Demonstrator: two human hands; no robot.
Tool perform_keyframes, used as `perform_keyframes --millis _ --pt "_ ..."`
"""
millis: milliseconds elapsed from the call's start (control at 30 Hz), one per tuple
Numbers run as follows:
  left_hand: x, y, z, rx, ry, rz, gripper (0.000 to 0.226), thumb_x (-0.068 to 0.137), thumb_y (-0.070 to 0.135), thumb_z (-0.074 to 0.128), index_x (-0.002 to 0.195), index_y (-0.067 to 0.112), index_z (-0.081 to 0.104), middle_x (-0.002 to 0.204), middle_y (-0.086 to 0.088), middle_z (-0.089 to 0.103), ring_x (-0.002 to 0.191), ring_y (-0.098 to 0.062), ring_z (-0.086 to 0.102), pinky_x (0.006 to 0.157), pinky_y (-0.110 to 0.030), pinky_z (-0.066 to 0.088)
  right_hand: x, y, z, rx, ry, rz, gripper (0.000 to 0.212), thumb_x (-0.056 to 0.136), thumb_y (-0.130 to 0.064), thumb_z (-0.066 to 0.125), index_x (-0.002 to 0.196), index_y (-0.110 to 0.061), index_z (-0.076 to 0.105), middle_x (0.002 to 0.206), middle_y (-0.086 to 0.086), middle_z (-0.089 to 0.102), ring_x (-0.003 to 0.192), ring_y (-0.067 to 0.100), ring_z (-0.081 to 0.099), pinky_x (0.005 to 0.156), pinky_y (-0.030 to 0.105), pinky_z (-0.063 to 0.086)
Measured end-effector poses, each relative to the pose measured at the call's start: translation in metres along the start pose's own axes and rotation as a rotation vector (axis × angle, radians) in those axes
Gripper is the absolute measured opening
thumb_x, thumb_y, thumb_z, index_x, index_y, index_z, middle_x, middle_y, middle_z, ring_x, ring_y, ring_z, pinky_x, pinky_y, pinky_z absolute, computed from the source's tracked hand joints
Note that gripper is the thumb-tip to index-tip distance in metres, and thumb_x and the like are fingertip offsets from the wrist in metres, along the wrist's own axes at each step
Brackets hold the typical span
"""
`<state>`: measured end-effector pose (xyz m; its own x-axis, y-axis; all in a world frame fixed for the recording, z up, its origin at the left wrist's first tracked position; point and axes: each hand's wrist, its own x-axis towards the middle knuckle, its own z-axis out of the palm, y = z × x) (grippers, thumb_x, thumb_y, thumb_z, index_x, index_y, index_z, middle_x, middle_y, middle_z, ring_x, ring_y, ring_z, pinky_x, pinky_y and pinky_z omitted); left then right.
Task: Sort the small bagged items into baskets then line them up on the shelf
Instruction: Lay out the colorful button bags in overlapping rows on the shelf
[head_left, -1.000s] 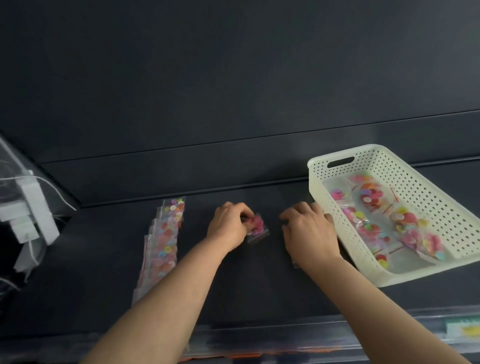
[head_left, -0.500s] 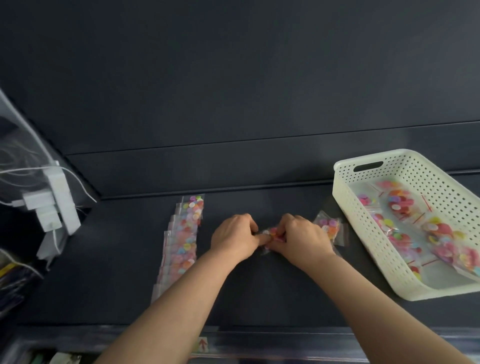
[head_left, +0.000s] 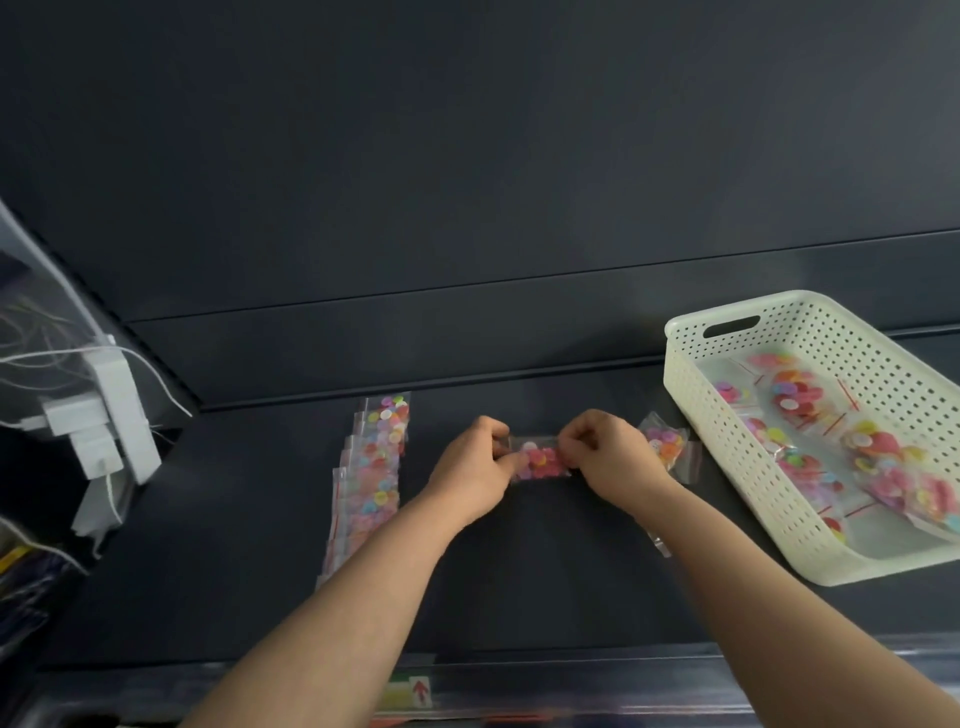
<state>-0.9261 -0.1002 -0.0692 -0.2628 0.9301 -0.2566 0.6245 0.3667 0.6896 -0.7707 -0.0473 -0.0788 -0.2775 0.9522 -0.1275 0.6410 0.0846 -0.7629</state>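
Observation:
A small clear bag of pink buttons lies stretched between both hands over the dark shelf. My left hand pinches its left end and my right hand pinches its right end. A row of overlapping button bags runs front to back at the left. Another button bag lies just right of my right hand. The cream perforated basket at the right holds several more bags.
White power adapters with cables sit at the far left. A clear price rail with a small label runs along the shelf's front edge. A bit of clear plastic peeks out beside my right forearm.
My right hand came left to meet my left hand, uncovering a bag beside the basket. Both hands then drew apart, spreading the pink bag flat between them.

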Motion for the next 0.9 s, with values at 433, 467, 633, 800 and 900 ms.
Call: perform_keyframes --millis 433,467,633,800,900 --pt "0.037 -0.005 -0.015 -0.246 0.244 -0.111 0.024 0.087 0.019 0.072 0.106 0.018 0.056 0.087 0.005 0.065 0.084 -0.014 0.068 0.083 -0.037 0.057 0.027 -0.021 0.018 0.235 0.141 0.046 0.035 0.086 -0.011 0.064 0.12 -0.016 0.057 0.086 -0.007 0.066 0.081 0.008 0.06 0.074 0.02 0.043" --pt "0.045 -0.006 -0.017 -0.203 0.272 -0.122 0.024 0.086 0.022 0.072 0.105 0.018 0.058 0.089 0.004 0.066 0.088 -0.016 0.067 0.082 -0.036 0.056 0.03 -0.021 0.018 0.141 0.15 0.011 0.034 0.087 -0.011 0.063 0.12 -0.016 0.057 0.092 -0.006 0.067 0.085 0.009 0.06 0.077 0.02 0.043" --pt "0.067 -0.006 -0.016 0.157 0.341 -0.121 0.028 0.085 0.037 0.072 0.101 0.019 0.058 0.098 0.001 0.07 0.097 -0.022 0.064 0.065 -0.029 0.04 0.031 -0.017 0.014 -0.539 0.054 -0.182 0.031 0.092 -0.026 0.055 0.123 -0.028 0.06 0.127 -0.004 0.055 0.118 0.019 0.045 0.094 0.033 0.041" --pt "0.068 -0.002 -0.015 0.293 0.347 -0.154 0.054 0.086 0.048 0.068 0.12 0.013 0.046 0.109 -0.004 0.067 0.104 -0.027 0.064 0.064 -0.031 0.041 0.028 -0.02 0.014 -0.678 0.103 -0.227 0.03 0.096 -0.03 0.047 0.123 -0.033 0.059 0.129 -0.008 0.052 0.12 0.018 0.042 0.091 0.035 0.036" --pt "0.065 -0.001 -0.016 0.239 0.356 -0.127 0.058 0.086 0.05 0.066 0.122 0.012 0.041 0.105 -0.003 0.067 0.102 -0.028 0.065 0.065 -0.032 0.045 0.02 -0.015 0.008 -0.663 0.219 -0.25 0.024 0.091 -0.023 0.054 0.109 -0.03 0.068 0.111 -0.005 0.063 0.105 0.022 0.052 0.079 0.035 0.039"
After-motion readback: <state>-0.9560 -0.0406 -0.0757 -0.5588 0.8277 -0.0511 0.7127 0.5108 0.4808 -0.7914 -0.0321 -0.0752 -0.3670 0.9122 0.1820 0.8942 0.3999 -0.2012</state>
